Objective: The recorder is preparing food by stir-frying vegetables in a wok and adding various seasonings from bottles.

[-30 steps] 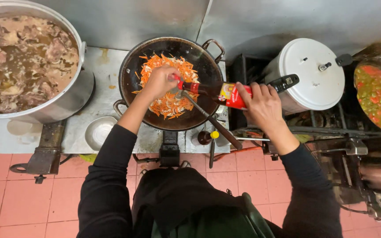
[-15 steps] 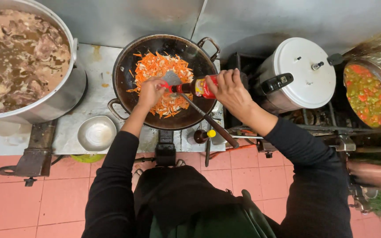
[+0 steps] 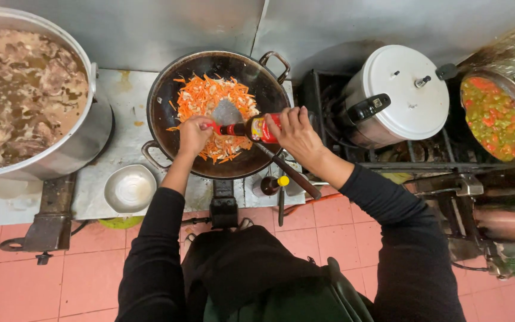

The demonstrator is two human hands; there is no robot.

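Note:
A black wok [image 3: 168, 89] on the burner holds shredded carrot and pale vegetable strips [image 3: 210, 98], with a metal spatula [image 3: 227, 113] lying in them. My right hand [image 3: 296, 134] grips a dark sauce bottle with a red label [image 3: 251, 129], held sideways over the wok. My left hand [image 3: 193, 134] is closed on the bottle's red cap end. The spatula's dark handle [image 3: 293, 176] sticks out over the wok's near rim, under my right wrist.
A big steel pot of brown broth with meat [image 3: 22, 101] stands at the left. A small empty steel bowl [image 3: 129, 188] sits below it. A pressure cooker with a white lid [image 3: 397, 95] and a pan of mixed vegetables [image 3: 493, 116] stand on the right burners.
My right hand brought the bottle from the right to over the wok. My left hand, which was over the wok, has met it and now holds the cap end.

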